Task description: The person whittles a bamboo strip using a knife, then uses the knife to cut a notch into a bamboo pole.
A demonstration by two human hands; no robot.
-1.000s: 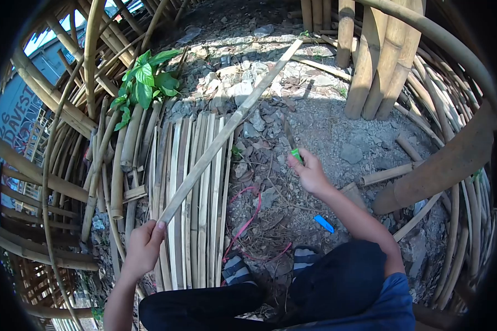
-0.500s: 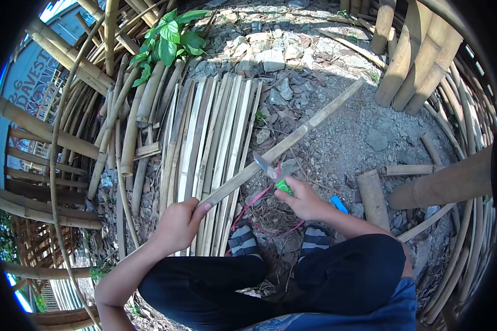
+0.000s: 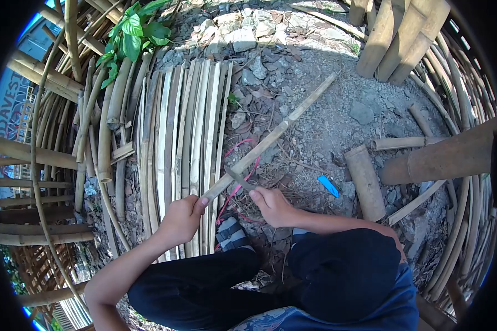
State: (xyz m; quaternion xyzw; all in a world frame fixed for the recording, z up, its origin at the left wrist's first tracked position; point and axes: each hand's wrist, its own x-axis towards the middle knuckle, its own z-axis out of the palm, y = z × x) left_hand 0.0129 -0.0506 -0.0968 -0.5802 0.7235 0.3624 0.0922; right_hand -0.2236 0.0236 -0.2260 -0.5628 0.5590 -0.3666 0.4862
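Note:
My left hand (image 3: 180, 222) is closed around the near end of a long bamboo strip (image 3: 286, 122), thumb on top. The strip slants up and away to the right over the ground. In my right hand (image 3: 274, 207) is a knife (image 3: 238, 177), its blade lying across the strip a little beyond my left hand. The fingers hide the knife's handle. Under the strip's near end lies a row of split bamboo strips (image 3: 189, 129), side by side on the ground.
A pink string (image 3: 233, 194) trails beneath the strip. A blue plastic piece (image 3: 328, 186) and a short bamboo length (image 3: 365, 182) lie to the right. Thick bamboo posts (image 3: 406, 44) rise at the far right. Bamboo poles (image 3: 119, 96) and a leafy plant (image 3: 131, 36) are at the left.
My right hand has drawn the knife down along the strip toward my left hand, and its green handle is now hidden. My left hand keeps its hold. The whole view has shifted somewhat.

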